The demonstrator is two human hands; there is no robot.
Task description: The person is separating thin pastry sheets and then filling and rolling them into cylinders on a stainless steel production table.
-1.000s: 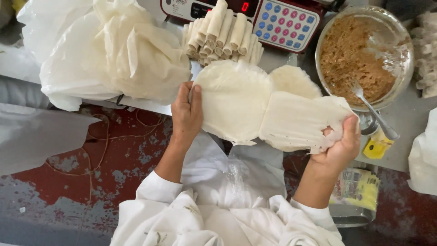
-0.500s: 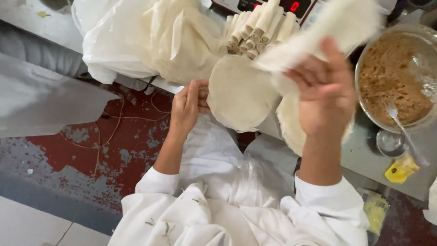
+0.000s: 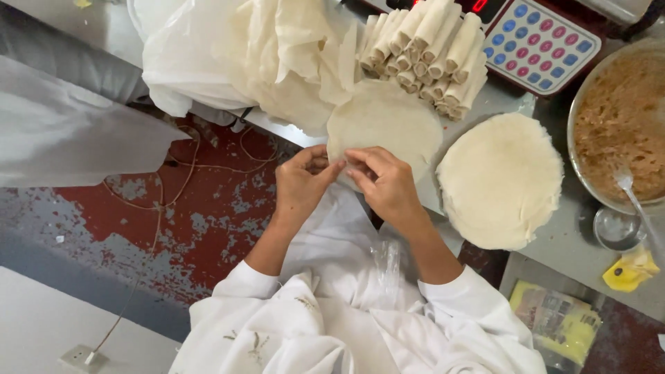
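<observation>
A thin round pale wrapper (image 3: 385, 128) lies flat at the near edge of the metal table (image 3: 568, 239). My left hand (image 3: 303, 183) and my right hand (image 3: 384, 181) meet at its near rim, fingertips pinching the edge. To the right sits a stack of round wrappers (image 3: 500, 179). Behind the wrapper lies a pile of several rolled spring rolls (image 3: 429, 52). A metal bowl (image 3: 578, 149) of brown filling (image 3: 620, 125) with a spoon (image 3: 634, 201) stands at the far right.
A heap of loose wrappers in a white plastic bag (image 3: 228, 59) lies at the back left. A scale with coloured keys (image 3: 544, 41) stands behind the rolls. A small metal cup (image 3: 616, 228) and a yellow scrap (image 3: 629, 270) sit right. Below is red worn floor (image 3: 173, 208).
My right hand, which held a stack of wrappers raised, has set the stack down on the right. Both hands have come together on the near edge of the single wrapper.
</observation>
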